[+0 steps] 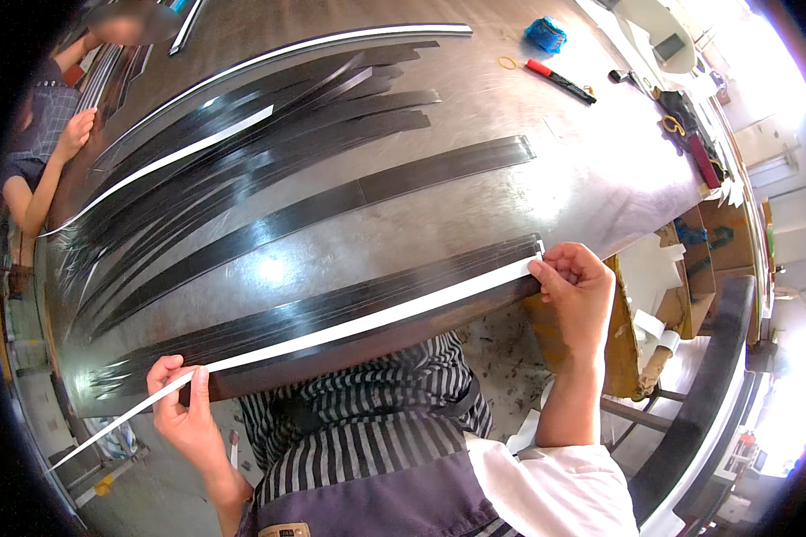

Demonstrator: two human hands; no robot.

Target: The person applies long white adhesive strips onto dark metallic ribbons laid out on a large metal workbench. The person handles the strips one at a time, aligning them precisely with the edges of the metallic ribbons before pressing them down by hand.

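A long, narrow white strip [367,320] is stretched between my hands along the near edge of the table. My left hand [184,407] pinches it between thumb and fingers, and its loose tail runs past that hand to the lower left. At the strip's right end, my right hand [578,285] grips it between thumb and forefinger. Just behind the white strip lies a stack of dark, glossy strips [331,295], close along its length. Whether the strip touches the stack I cannot tell.
More dark strips [358,192] spread across the metal table [475,210]. A red-capped black marker [560,80], a blue roll [545,36] and yellow-handled scissors [673,125] lie farther back. A co-worker's hand [76,134] holds strips at far left. Cardboard boxes [703,259] stand right.
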